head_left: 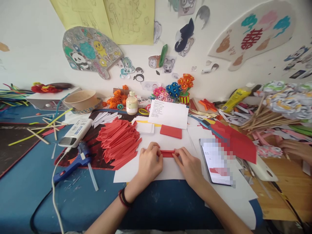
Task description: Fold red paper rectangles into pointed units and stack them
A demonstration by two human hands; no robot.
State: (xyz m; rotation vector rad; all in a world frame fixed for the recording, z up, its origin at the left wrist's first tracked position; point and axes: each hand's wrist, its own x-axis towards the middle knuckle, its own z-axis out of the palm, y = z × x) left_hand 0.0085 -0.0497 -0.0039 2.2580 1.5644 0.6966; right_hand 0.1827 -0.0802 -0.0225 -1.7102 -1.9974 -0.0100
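Note:
Both my hands pinch a narrow folded strip of red paper [167, 154] by its two ends, just above white sheets on the table. My left hand [150, 162] has its fingers closed at the strip's left end. At the right end, thumb and fingers of my right hand [188, 164] press together on the paper. Beyond the strip lies a flat red paper rectangle [171, 131]. A big heap of folded red paper pieces [119, 141] sits left of my left hand. Behind stands a white card with handwriting [168, 113].
A blue glue gun [73, 165] and a white power strip [76, 131] with cables lie at the left. To the right rests a phone [215, 162], beside red sheets [234, 139]. Another person's hand [294, 148] shows at the far right. A bottle [132, 103] stands behind.

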